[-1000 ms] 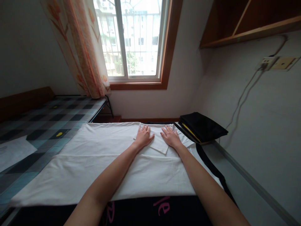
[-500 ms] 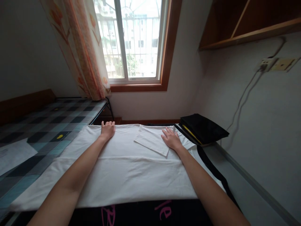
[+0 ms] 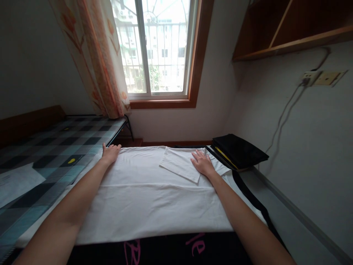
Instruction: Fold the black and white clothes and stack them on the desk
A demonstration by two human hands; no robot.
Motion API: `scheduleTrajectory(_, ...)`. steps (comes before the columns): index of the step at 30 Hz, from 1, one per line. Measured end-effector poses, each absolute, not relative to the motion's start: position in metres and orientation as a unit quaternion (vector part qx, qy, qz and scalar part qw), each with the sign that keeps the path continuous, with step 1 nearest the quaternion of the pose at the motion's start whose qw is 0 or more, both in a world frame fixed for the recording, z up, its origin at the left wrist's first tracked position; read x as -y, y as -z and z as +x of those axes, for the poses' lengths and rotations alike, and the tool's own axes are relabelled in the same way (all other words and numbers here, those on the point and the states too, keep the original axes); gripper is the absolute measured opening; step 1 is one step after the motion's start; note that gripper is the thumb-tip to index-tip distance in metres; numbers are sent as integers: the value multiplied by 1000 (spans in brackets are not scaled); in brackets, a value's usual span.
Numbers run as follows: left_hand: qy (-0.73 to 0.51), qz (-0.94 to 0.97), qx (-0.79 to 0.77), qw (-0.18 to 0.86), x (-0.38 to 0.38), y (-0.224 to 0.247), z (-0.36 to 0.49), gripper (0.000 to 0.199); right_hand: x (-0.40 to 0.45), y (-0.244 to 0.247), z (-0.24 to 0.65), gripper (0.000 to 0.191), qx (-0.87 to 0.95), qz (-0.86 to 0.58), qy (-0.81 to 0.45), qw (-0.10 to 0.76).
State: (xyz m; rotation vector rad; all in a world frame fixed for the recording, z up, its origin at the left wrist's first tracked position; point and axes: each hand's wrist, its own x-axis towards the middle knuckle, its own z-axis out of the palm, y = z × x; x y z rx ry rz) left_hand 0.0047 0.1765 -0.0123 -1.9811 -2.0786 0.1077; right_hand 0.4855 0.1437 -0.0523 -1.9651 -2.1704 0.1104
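A white garment lies spread over a black cloth with pink lettering. Its sleeve is folded inward near the far edge. My left hand rests on the garment's far left part, thumb apart from the fingers and palm down. Flat on the fabric beside the sleeve, at the far right, lies my right hand, its fingers spread.
On the left is a bed with a checked cover and a sheet of paper. A black zippered case sits at the back right. Behind are a window and a curtain; a wooden shelf hangs upper right.
My left hand has slid left along the garment's far edge, and its thumb now sticks out. My right hand stays almost in place on the fabric.
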Motion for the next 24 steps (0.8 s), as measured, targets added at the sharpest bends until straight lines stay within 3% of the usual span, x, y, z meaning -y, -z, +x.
scheduleTrajectory(4, -46, -688, 701, 182, -174, 10, 3, 33, -144, 52, 486, 51, 736, -667, -45, 107)
scheduleTrajectory(9, -64, -687, 684, 237, -167, 2, -6, 38, -145, 53, 486, 51, 736, -664, -52, 120)
scheduleTrajectory(17, -59, -663, 722, 189, -157, -12, -32, 35, -144, 50, 485, 51, 736, -664, -56, 117)
scheduleTrajectory(24, -75, -632, 748, 190, -135, -34, -72, 22, -145, 51, 486, 51, 738, -664, -49, 113)
